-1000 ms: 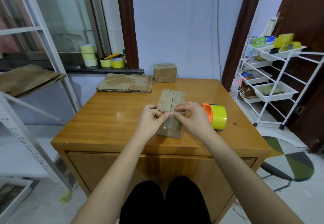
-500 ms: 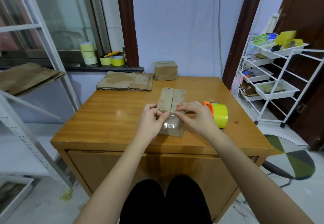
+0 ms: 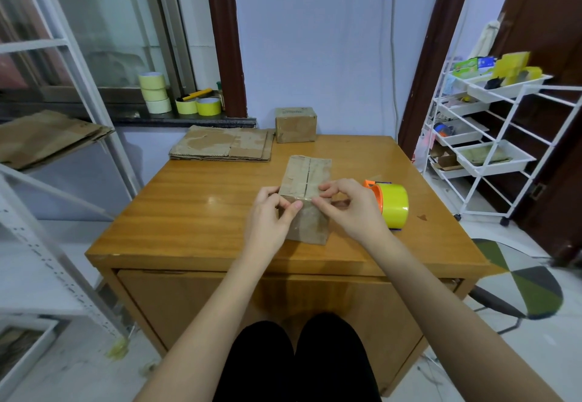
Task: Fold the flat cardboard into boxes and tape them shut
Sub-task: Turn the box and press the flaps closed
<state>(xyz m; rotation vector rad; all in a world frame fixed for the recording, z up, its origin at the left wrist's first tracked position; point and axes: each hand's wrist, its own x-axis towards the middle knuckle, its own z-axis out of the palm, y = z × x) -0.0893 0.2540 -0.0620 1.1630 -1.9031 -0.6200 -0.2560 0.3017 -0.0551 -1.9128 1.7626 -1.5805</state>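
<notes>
Brown cardboard box (image 3: 307,200) stands near the wooden table's (image 3: 195,212) front edge; I see my left hand (image 3: 267,215) and right hand (image 3: 349,209) pinching clear tape at its top front edge.

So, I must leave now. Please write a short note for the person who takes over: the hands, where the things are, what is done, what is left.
Left hand: grips the near top edge of the box being taped, thumb on the tape there.
Right hand: pinches the same edge from the right.
That box stands mid-table; its top seam looks not fully taped.
Tape dispenser: on the table, just right of the box.
Done: one closed box at the far edge.
Left: finish this seam, then fold the flat cardboard stack at far left.
</notes>
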